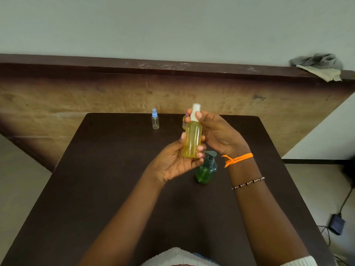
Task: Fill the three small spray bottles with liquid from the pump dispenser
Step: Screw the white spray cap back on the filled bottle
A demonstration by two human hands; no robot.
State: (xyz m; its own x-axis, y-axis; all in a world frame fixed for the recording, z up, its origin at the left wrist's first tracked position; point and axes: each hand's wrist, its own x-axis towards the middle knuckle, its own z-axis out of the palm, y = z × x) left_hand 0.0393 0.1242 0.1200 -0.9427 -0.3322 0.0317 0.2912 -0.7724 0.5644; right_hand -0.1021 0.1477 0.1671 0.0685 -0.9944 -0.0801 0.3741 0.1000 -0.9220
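Yellow spray bottle (192, 141) held upright, gripped by left hand (173, 162); white cap (195, 112) pinched by right hand (217, 132). Green pump dispenser (206, 169) just below hands; clear blue-capped bottle (155, 119) beyond left hand.

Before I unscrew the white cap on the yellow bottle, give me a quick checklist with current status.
1. Yellow bottle body held: ok, left hand wraps its lower half.
2. White cap gripped: ok, right hand fingers pinch it.
3. Bottle upright, above the table: ok.
4. Pump dispenser within reach: ok, standing just under the hands.
5. Other bottles out of the way: blue-capped clear bottle ok, at the far edge; a third bottle is mostly hidden behind the hands, cannot tell.
6. Cap already loosened: cannot tell.
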